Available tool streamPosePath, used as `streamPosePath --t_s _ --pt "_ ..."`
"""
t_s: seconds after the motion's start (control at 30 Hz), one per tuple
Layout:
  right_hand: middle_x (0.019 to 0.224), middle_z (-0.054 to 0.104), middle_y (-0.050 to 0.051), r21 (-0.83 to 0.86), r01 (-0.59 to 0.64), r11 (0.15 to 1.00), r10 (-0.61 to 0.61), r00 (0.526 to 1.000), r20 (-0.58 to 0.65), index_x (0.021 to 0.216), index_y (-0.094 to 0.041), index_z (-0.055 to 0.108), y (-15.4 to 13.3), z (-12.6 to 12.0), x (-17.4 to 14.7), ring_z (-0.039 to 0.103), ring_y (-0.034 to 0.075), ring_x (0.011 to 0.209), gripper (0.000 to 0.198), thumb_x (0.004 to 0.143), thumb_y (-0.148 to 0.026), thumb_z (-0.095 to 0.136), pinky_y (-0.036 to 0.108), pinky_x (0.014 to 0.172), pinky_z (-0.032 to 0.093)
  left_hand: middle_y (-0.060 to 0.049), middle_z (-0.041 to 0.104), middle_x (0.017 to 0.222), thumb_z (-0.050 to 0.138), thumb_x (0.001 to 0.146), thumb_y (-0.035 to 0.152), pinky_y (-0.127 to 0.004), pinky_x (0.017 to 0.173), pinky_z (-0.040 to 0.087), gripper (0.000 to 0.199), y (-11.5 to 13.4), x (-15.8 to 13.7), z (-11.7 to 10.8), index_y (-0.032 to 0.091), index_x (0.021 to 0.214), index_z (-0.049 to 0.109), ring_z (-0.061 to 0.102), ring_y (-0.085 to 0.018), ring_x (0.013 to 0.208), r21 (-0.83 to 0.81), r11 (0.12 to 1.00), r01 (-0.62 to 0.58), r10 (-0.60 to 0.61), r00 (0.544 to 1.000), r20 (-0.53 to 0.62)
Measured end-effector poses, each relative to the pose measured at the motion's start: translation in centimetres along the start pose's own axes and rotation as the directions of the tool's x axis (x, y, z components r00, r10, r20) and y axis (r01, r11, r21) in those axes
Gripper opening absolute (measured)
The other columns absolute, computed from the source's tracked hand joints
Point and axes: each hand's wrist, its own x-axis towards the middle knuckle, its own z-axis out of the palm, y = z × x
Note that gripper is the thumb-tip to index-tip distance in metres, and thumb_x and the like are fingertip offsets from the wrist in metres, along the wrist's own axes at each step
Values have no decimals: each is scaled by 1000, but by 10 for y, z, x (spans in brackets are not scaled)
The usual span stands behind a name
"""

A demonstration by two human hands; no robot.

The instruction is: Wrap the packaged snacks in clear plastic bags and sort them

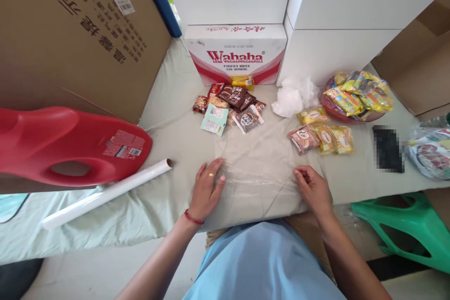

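Note:
A clear plastic sheet or bag (260, 157) lies flat on the cloth-covered table in front of me; which of the two it is I cannot tell. My left hand (207, 187) rests at its left edge, open, with fingers apart and fingertips on the plastic. At the right edge, my right hand (312, 188) is closed, thumb and forefinger pinching the plastic. Just beyond the sheet is a loose pile of packaged snacks, among them a pale green packet (213, 120), a brown packet (232, 96) and a grey-white packet (249, 119).
A Wahaha carton (239, 56) stands behind the snacks. To the right are yellow packets (341, 139), crumpled white plastic (290, 97) and a red bowl (326, 98) heaped with snacks. On the left lie a white roll (108, 194) and a red plastic stool (70, 150). A green stool (411, 225) is lower right.

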Motion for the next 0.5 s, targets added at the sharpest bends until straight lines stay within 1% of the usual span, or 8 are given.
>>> streamPosePath --t_s 0.07,0.1,0.2,0.27,0.37,0.43,0.47,0.5 --pt "86 75 7 -9 -1 1000 1 1000 4 100 -20 70 1 -1 0 66 21 73 38 95 -55 57 32 69 51 -10 68 139 32 108 37 -54 121 35 38 2 4 -2 23 127 62 59 -23 134 -59 996 63 -65 997 -37" --pt "86 75 7 -15 -3 1000 3 1000 7 100 -20 71 2 -1 1 66 20 72 38 96 -55 57 32 69 51 -9 71 135 34 107 37 -53 118 39 35 2 7 -2 23 115 66 62 -23 130 -72 994 86 -90 995 -51" --pt "87 74 7 -69 37 997 -38 999 -11 101 -20 70 3 -9 3 65 20 72 38 96 -55 57 33 70 52 -9 71 133 50 100 39 -53 111 45 25 1 15 -5 23 89 66 65 -26 124 -72 993 96 -100 994 -45" --pt "90 72 8 -151 115 982 -128 989 -77 99 -20 70 -3 -17 2 65 22 76 34 98 -50 55 36 74 53 -10 68 139 54 96 37 -56 113 44 22 -1 17 -7 23 84 65 64 -28 126 -66 995 74 -74 997 -9" --pt "95 69 9 -222 271 937 -308 939 -150 101 -22 68 -31 -23 -5 65 23 83 23 101 -38 52 37 77 54 -11 64 145 56 93 35 -58 118 39 17 -4 15 -8 22 95 67 61 -28 132 -77 996 49 -47 998 34" --pt "97 68 9 -172 430 887 -441 897 -34 105 -25 68 -58 -15 -12 65 23 87 17 101 -29 51 36 77 55 -12 63 146 58 92 34 -59 121 37 21 -4 13 -9 22 107 66 59 -28 134 -92 995 43 -39 998 46" --pt "98 69 8 -124 525 842 -518 851 87 106 -26 68 -72 -6 -15 65 23 90 18 101 -25 50 36 79 56 -12 62 147 58 92 33 -60 121 36 23 -3 12 -9 23 111 66 59 -28 135 -102 994 41 -36 998 48" --pt "102 70 8 -71 618 783 -590 774 230 109 -27 68 -84 7 -18 65 23 95 22 102 -22 49 36 82 57 -12 61 147 58 92 33 -60 122 35 24 -2 11 -9 23 112 66 58 -28 136 -115 992 44 -39 998 48"
